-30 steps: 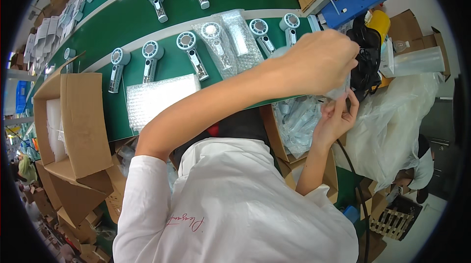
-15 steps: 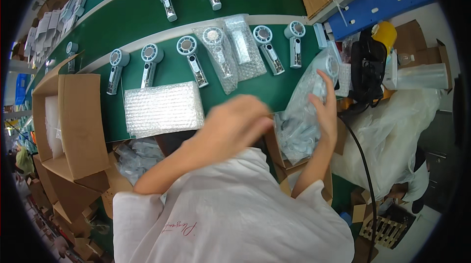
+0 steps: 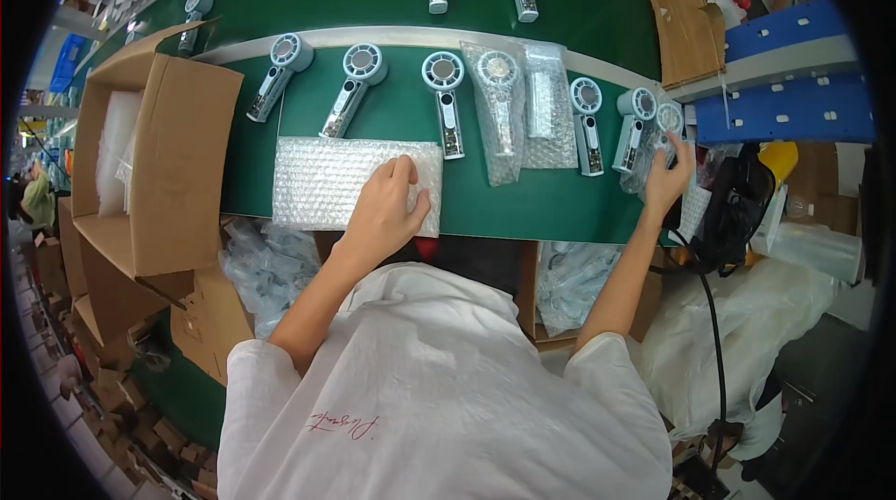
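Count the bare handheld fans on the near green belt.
5 fans. Three lie left of the bagged packs, two right of them. The right hand holds another, a bagged fan.

Open brown carton (image 3: 177, 164) left; clear bags (image 3: 509, 108) mid-belt.

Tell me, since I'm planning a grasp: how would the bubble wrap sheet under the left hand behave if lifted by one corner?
The bubble wrap would probably droop: it looks thin and lies flat on the green belt. It is likely very light, so the left hand resting on it may slide it easily. Its plastic surface could be somewhat slippery.
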Demonstrator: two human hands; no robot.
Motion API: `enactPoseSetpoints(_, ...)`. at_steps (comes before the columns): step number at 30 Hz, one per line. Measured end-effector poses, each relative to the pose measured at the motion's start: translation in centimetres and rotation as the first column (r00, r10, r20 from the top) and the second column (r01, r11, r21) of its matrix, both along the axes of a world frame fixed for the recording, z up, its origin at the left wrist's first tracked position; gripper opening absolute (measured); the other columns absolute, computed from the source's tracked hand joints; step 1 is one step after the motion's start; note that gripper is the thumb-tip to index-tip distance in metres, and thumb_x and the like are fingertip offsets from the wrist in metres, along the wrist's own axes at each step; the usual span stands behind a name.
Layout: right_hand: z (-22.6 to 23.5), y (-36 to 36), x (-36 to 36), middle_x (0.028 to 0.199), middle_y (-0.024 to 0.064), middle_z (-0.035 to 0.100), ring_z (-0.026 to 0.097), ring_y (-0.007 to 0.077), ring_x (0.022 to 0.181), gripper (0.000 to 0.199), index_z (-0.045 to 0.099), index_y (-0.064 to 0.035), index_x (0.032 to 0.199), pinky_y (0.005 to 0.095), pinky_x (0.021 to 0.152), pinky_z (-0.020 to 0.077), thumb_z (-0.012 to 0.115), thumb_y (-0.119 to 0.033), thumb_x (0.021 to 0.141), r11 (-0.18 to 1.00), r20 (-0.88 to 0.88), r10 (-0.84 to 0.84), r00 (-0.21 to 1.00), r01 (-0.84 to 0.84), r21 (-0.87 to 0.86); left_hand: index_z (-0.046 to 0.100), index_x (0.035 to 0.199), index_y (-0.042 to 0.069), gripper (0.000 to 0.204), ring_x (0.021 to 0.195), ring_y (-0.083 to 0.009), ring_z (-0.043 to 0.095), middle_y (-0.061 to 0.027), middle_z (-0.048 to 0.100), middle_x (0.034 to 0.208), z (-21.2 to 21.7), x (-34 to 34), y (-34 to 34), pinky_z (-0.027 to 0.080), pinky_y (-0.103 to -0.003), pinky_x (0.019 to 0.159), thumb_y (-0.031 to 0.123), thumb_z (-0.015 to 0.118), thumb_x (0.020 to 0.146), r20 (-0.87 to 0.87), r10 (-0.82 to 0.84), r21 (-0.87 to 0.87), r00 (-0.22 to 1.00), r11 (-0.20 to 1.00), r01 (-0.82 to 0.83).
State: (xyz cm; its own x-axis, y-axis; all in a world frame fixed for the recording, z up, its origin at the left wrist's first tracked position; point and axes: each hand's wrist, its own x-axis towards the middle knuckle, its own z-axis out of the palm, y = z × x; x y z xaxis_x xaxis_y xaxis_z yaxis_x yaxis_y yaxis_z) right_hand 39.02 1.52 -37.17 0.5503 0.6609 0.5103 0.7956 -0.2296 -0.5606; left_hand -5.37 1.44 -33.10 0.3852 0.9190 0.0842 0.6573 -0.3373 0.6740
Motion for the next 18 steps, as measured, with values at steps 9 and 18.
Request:
enactPoseSetpoints(9,3.4,21.4,-10.4,0.126,0.0152,0.060,0.061,0.0301,0.108,0.047,0.064,-0.0067,0.127,0.0375,0.093,0.0510,0.073,-0.025,0.084,0.890,-0.048,0.436,0.899,-0.439,-0.121,0.051,0.097,0.004,0.025,0.070,-0.0235,0.049,-0.0089,0.049,0.087,0.6,-1.7,0.8,0.045,-0.034,0.066,0.000,0.067,0.079,0.222,-0.001,-0.124,0.975,0.992,0.029)
enactPoseSetpoints(18,1.1,25.8,-10.3,0.116,0.0165,0.065,0.065,0.0278,0.094,0.046,0.059,0.0009,0.125,0.0346,0.080,0.0535,0.069,-0.025,0.089,0.817,-0.581,0.284,0.763,-0.510,-0.271,0.054,0.092,0.003,0.020,0.068,-0.0204,0.046,-0.0076,0.046,0.089,-0.5,-1.3,0.4,0.043,-0.031,0.065,-0.001,0.068,0.079,0.231,0.031,0.012,0.972,0.999,-0.035)
